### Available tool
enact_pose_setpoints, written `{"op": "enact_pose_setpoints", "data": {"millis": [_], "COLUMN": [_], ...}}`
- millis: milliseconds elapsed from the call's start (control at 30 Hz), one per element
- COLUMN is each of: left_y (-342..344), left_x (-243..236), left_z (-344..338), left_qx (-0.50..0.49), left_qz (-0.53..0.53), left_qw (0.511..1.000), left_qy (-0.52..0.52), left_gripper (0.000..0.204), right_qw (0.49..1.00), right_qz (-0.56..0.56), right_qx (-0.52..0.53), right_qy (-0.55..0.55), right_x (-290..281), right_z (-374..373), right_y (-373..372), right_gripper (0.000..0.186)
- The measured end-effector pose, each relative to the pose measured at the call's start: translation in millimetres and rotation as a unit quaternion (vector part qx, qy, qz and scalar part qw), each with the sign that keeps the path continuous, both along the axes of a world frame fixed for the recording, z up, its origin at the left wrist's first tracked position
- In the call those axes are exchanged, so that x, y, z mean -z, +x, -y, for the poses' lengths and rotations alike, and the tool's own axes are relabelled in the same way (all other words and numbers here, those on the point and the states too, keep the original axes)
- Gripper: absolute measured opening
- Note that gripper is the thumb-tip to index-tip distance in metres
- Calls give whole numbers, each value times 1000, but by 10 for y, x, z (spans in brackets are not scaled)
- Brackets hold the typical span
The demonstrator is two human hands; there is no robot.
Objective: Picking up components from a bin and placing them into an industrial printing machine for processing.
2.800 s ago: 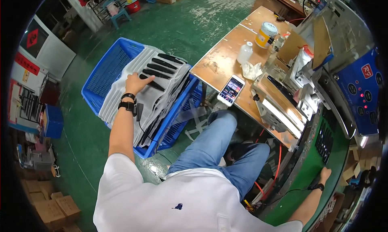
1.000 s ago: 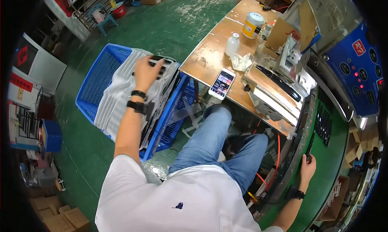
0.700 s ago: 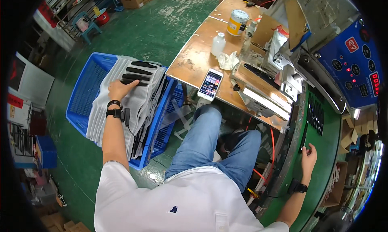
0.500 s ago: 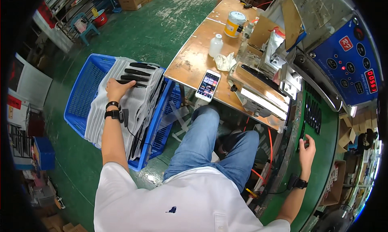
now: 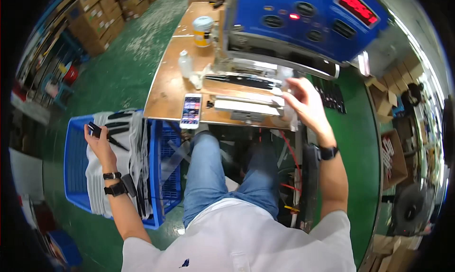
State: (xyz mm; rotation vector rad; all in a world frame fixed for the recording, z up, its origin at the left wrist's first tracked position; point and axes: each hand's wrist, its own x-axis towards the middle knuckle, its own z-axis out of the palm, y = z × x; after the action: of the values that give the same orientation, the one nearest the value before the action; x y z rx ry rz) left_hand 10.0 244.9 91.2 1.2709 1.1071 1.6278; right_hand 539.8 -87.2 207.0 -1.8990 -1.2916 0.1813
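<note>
My left hand [image 5: 100, 146] is raised over a blue plastic basket [image 5: 163, 196], its fingers closed on a long, slim black knife-shaped piece [image 5: 95, 129]. Similar black pieces [image 5: 118, 126] lie below it on the white ribbed packing sheets [image 5: 97, 186] that fill the basket. At the machine on the bench, my right hand [image 5: 305, 103] has its thumb and fingers curved apart, with the fingertips slightly blurred. Beside those fingertips another long black piece [image 5: 241, 80] lies across the machine's holder; whether they touch it is unclear.
A blue control panel [image 5: 303, 20] with a red display overhangs the bench [image 5: 163, 87]. On the bench are a phone [image 5: 191, 111], a white bottle [image 5: 185, 64], a crumpled cloth [image 5: 196, 78] and a yellow can [image 5: 203, 32]. More black pieces [image 5: 333, 95] lie on the green surface at right.
My view has swung right. My right hand has moved from the green surface to the machine's holder. My left hand has lifted a black piece off the sheets.
</note>
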Motion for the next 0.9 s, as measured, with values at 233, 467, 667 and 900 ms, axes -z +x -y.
{"op": "enact_pose_setpoints", "data": {"millis": [233,467,667,900], "left_y": [1663,2910,3533,3703], "left_x": [-863,-1421,-1081,-1030], "left_z": [610,1268,1365,1552], "left_qx": [276,307,329,363], "left_qz": [-270,-476,-470,-469], "left_qw": [904,707,641,669], "left_qy": [184,423,510,449], "left_gripper": [43,54,52,54], "right_qw": [990,994,978,929], "right_qz": [114,87,0,-39], "right_qx": [-79,4,205,368], "right_qy": [-5,73,25,-30], "right_x": [-29,-46,353,1126], "right_z": [-408,298,1556,2736], "right_y": [8,203,648,1142], "right_gripper": [38,32,29,35]}}
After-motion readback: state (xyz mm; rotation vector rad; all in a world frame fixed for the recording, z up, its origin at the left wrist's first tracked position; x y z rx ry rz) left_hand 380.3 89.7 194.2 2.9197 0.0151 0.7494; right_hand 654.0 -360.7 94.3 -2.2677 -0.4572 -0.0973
